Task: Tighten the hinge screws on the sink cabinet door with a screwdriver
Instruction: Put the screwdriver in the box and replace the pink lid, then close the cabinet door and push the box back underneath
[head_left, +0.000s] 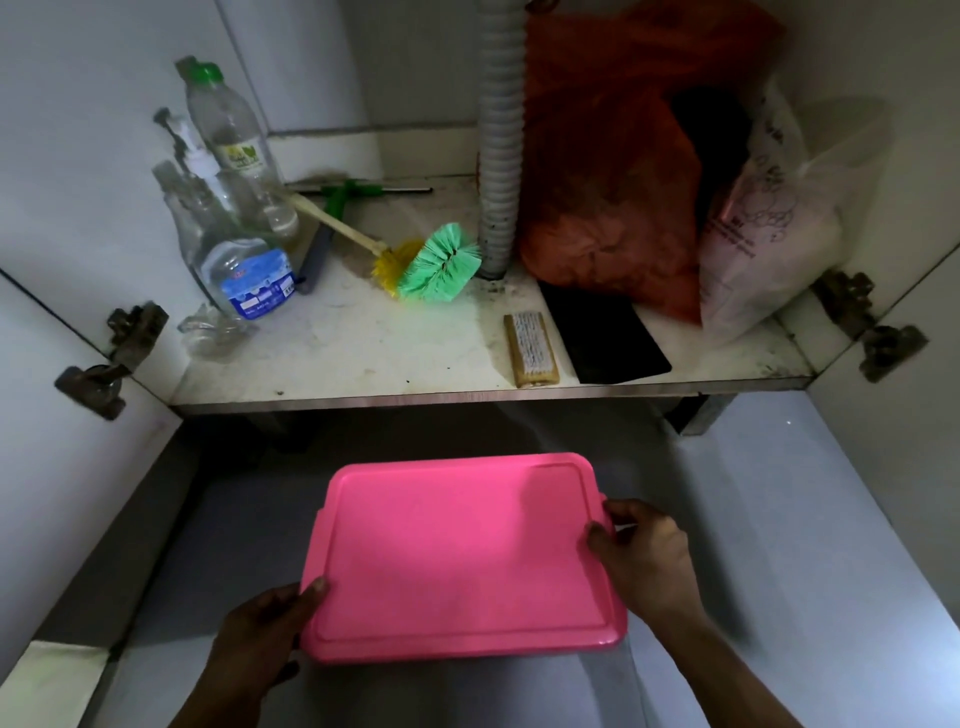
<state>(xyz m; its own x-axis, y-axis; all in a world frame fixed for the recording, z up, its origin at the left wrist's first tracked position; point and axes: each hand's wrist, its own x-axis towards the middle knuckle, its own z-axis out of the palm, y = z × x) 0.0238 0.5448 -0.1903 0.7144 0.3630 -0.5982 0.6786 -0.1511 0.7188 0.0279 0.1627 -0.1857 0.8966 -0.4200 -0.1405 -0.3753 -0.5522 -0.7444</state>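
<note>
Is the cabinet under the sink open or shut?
Open: left door and right door stand swung outward, hinges exposed, shelf inside visible.

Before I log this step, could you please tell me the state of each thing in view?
Pink rectangular plastic lid: held at both ends.
Left hand: grips the lid.
Right hand: grips the lid.
White left cabinet door: open.
White right cabinet door: open.
Green-capped clear plastic bottle: upright, capped.
Green-and-yellow bristle brush: lying down.
</note>
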